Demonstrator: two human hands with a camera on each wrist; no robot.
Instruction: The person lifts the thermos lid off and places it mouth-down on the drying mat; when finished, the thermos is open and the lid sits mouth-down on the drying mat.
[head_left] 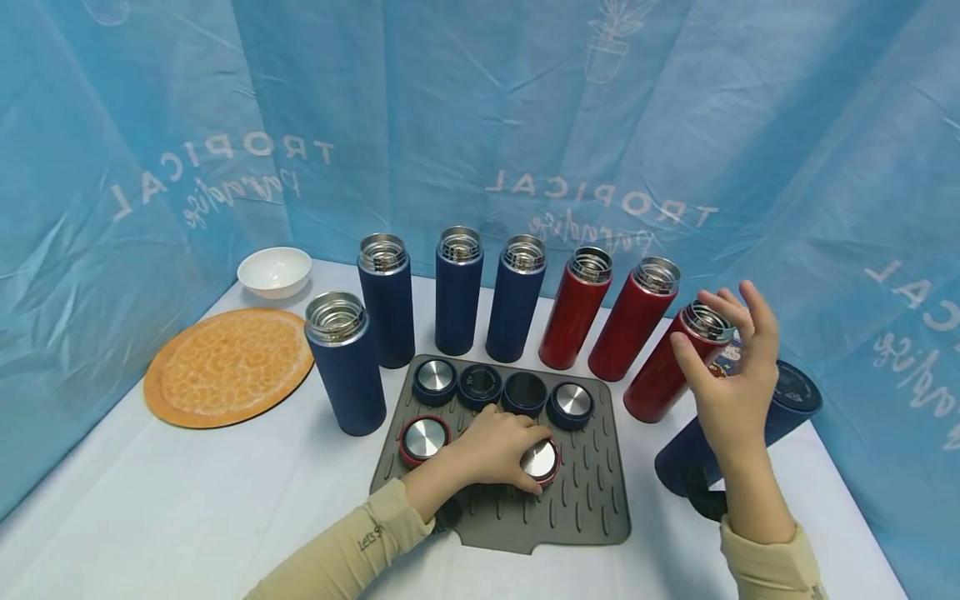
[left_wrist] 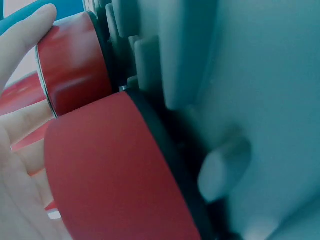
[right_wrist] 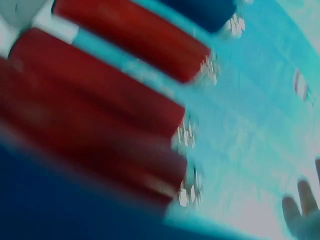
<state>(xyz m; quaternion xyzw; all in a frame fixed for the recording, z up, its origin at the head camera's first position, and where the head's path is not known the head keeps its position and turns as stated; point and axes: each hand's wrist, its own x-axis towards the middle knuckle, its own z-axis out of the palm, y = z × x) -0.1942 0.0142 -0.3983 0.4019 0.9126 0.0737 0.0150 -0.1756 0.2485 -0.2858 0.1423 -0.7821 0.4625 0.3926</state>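
Observation:
My left hand [head_left: 495, 446] reaches over a dark grey ridged mat [head_left: 592, 500] and pinches a red bottle lid [head_left: 540, 461] with a shiny silver top. In the left wrist view, thumb and fingers lie on either side of that lid [left_wrist: 75, 60], while another red lid [left_wrist: 120, 170] sits nearer the camera. A red lid [head_left: 424, 437] also shows left of the hand. My right hand [head_left: 738, 375] is raised, fingers spread, holding nothing, close to the uncapped mouth of a red bottle [head_left: 660, 379]. A navy bottle with a dark lid [head_left: 795, 392] stands beside the right forearm.
Several navy lids [head_left: 435, 380] line the mat's back edge. Behind them stand uncapped navy bottles [head_left: 459, 300] and red bottles [head_left: 573, 317]; another navy bottle [head_left: 348, 379] is left of the mat. An orange round board [head_left: 228, 367] and white bowl [head_left: 274, 273] lie left.

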